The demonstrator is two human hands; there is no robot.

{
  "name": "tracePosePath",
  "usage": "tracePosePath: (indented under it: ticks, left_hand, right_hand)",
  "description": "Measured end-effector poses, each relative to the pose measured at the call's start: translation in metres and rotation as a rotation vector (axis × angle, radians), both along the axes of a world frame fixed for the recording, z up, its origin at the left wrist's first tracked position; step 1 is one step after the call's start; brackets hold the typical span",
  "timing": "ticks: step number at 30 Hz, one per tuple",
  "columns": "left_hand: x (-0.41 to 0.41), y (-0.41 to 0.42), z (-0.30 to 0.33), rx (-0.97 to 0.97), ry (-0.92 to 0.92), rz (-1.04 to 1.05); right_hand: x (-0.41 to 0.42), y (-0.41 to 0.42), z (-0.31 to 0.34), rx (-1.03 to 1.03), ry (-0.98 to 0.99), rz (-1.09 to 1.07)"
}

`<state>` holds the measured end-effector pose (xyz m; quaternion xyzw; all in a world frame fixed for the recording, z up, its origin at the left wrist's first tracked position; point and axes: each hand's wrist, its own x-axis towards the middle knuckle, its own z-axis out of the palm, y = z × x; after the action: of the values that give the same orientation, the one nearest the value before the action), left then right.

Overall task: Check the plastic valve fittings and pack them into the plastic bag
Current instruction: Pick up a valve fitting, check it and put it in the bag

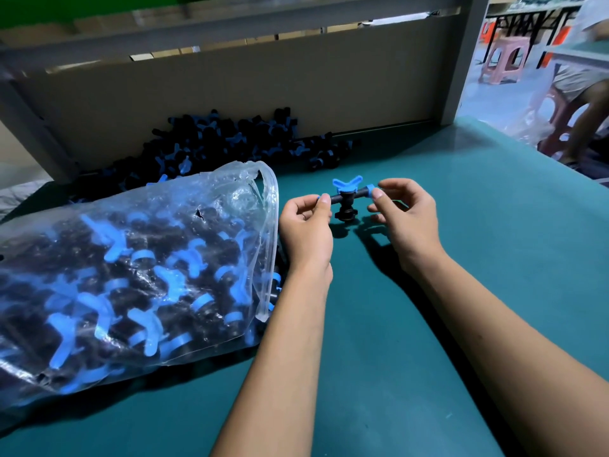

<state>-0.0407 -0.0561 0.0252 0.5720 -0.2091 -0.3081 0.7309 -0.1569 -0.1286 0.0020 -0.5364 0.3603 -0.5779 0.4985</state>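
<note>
A black plastic valve fitting (346, 196) with a blue butterfly handle and blue end rings is held level above the green table (461, 225). My left hand (306, 222) pinches its left end. My right hand (403, 212) pinches its right end. A clear plastic bag (138, 275) lies on its side at the left, largely filled with fittings, its mouth facing my left hand. A loose pile of fittings (230, 143) lies at the back against the panel.
A grey panel and metal frame (230, 84) close off the back of the table. The table's right edge runs diagonally at the right. Beyond it a person (590, 77) sits on a stool, near a pink stool (504, 59).
</note>
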Motion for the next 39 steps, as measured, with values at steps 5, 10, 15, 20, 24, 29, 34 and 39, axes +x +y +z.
tracePosePath:
  ticks: [5, 10, 15, 20, 24, 29, 34, 39]
  left_hand:
    - [-0.007, 0.0, 0.012, -0.013, -0.059, 0.02]
    - [-0.009, 0.001, 0.023, 0.02, -0.142, 0.044]
    - [-0.01, 0.009, 0.04, 0.104, -0.454, 0.004]
    - [-0.011, 0.03, 0.085, -0.141, -0.93, 0.068]
    - [0.012, 0.043, 0.105, -0.119, -1.165, 0.249]
    - [0.058, 0.058, 0.096, 0.437, -1.254, 0.051]
    - [0.066, 0.065, 0.104, 0.178, -1.133, 0.015]
    - [0.052, 0.065, 0.117, -0.026, -1.11, -0.017]
  right_hand:
    - [0.01, 0.012, 0.002, -0.103, 0.107, 0.159]
    - [0.008, 0.012, 0.005, -0.161, 0.148, 0.149]
    - [0.01, 0.011, 0.006, -0.038, 0.043, 0.166]
    - [0.007, 0.005, 0.011, 0.463, -0.566, 0.436]
    - [-0.005, 0.004, 0.013, 0.618, -0.763, 0.541]
    - [-0.003, 0.006, 0.012, 0.516, -0.536, 0.482]
    - [0.019, 0.026, 0.017, 0.13, -0.106, 0.467]
    - [0.06, 0.068, 0.038, -0.224, 0.157, 0.565]
